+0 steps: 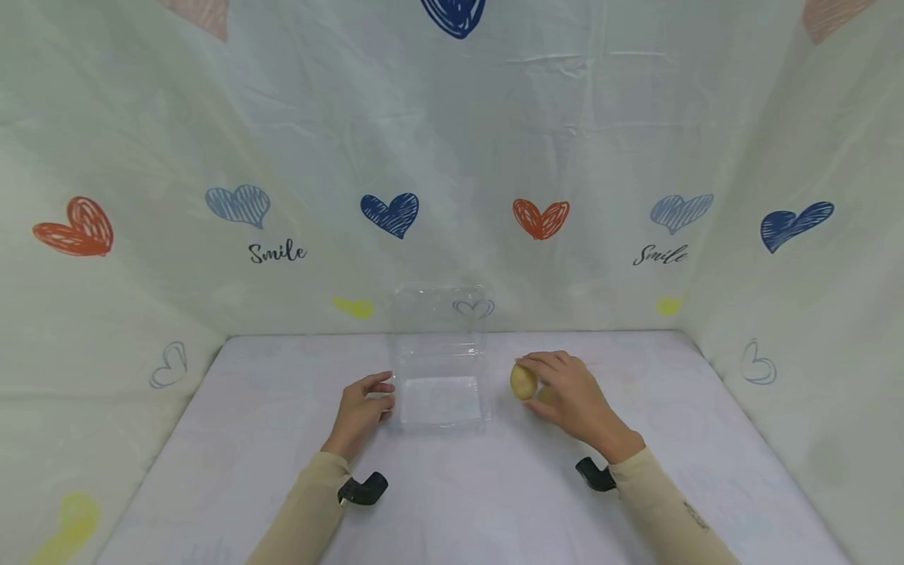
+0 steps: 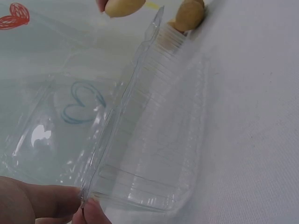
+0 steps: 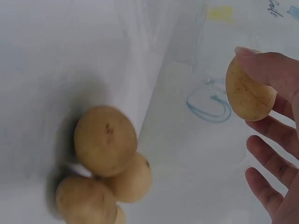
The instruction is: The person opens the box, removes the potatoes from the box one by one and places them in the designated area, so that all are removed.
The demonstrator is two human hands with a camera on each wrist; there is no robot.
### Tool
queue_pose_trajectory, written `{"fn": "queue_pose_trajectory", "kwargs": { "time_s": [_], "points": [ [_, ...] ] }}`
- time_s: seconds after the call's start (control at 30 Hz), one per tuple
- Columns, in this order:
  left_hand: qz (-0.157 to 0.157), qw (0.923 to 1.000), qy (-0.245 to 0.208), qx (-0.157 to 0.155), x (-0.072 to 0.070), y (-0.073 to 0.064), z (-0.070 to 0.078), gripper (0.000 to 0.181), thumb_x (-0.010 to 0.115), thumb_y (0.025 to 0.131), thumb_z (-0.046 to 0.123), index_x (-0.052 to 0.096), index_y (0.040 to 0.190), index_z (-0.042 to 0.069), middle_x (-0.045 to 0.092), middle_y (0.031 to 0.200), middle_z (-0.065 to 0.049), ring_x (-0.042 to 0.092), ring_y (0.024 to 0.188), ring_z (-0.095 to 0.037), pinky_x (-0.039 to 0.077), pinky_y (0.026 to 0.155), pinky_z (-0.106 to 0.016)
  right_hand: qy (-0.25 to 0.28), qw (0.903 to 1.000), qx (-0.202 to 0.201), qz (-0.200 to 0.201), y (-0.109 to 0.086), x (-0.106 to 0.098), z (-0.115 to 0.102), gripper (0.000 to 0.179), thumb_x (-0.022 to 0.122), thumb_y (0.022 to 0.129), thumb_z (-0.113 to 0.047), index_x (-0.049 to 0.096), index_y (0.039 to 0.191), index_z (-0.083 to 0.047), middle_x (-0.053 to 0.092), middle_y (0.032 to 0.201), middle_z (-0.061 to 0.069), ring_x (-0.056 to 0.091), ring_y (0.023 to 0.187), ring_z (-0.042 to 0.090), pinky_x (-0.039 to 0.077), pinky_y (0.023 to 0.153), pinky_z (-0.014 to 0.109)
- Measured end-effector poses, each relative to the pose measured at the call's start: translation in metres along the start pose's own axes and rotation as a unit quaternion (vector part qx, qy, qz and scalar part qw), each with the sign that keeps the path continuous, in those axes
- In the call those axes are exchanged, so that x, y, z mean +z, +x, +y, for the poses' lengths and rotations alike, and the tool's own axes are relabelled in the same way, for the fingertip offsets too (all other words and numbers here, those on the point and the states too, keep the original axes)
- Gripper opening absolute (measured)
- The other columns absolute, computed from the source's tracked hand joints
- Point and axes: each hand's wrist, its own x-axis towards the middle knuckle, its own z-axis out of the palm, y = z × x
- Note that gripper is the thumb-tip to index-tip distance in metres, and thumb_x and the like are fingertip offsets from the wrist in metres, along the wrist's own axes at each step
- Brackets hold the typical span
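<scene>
A clear plastic clamshell box [image 1: 441, 402] lies opened on the table, its lid [image 1: 438, 310] raised at the back. At the box's left side, my left hand [image 1: 362, 410] pinches the thin rim [image 2: 86, 189] between thumb and fingers. Over to the right, my right hand [image 1: 574, 396] holds a potato [image 3: 250, 91] between thumb and fingertips, lifted above the others. Several more potatoes [image 3: 105, 140] rest in a cluster on the table below it, mostly hidden by the right hand in the head view.
A white cloth covers the table [image 1: 452, 502]. Behind it hangs a pale curtain [image 1: 452, 141] printed with hearts and lettering, close at the back and both sides. Each wrist carries a black camera mount [image 1: 363, 489].
</scene>
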Motion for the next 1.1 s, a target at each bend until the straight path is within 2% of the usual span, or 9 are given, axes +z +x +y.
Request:
{"fn": "queue_pose_trajectory", "kwargs": {
  "time_s": [0.23, 0.5, 0.83, 1.1],
  "points": [
    [0.001, 1.0, 0.003, 0.001, 0.0, 0.0, 0.001, 0.049, 0.062, 0.094, -0.009, 0.06, 0.143, -0.006, 0.064, 0.122, -0.025, 0.063, 0.084, -0.016, 0.057, 0.071, -0.025, -0.012, 0.9995, 0.029, 0.005, -0.012, -0.011, 0.018, 0.067, 0.099, 0.07, -0.016, 0.071, 0.13, -0.004, 0.071, 0.127, 0.01, 0.065, 0.11, 0.033, 0.054, 0.09, 0.052],
    [0.001, 1.0, -0.003, 0.001, 0.001, 0.0, -0.001, 0.049, 0.062, 0.094, -0.01, 0.06, 0.143, -0.007, 0.065, 0.121, -0.025, 0.063, 0.082, -0.013, 0.057, 0.071, -0.024, -0.008, 0.9984, 0.049, 0.028, -0.026, -0.019, 0.04, 0.067, 0.098, 0.071, -0.011, 0.069, 0.131, -0.003, 0.071, 0.127, 0.014, 0.064, 0.11, 0.036, 0.052, 0.089, 0.054],
    [0.007, 1.0, -0.006, -0.003, 0.001, -0.001, 0.0, 0.049, 0.062, 0.093, -0.01, 0.061, 0.142, -0.007, 0.065, 0.12, -0.024, 0.061, 0.078, -0.013, 0.056, 0.069, -0.023, -0.026, 0.9955, 0.09, 0.009, -0.038, -0.026, 0.06, 0.065, 0.095, 0.075, -0.011, 0.068, 0.133, -0.001, 0.069, 0.129, 0.018, 0.062, 0.114, 0.041, 0.051, 0.091, 0.06],
    [0.007, 1.0, -0.003, 0.0, 0.001, -0.001, 0.0, 0.048, 0.062, 0.094, -0.01, 0.061, 0.142, -0.006, 0.065, 0.122, -0.025, 0.062, 0.079, -0.013, 0.057, 0.07, -0.023, -0.034, 0.9948, 0.095, 0.011, -0.044, -0.027, 0.076, 0.065, 0.096, 0.074, -0.008, 0.067, 0.132, 0.0, 0.069, 0.128, 0.019, 0.063, 0.112, 0.043, 0.052, 0.09, 0.061]
  ]
}}
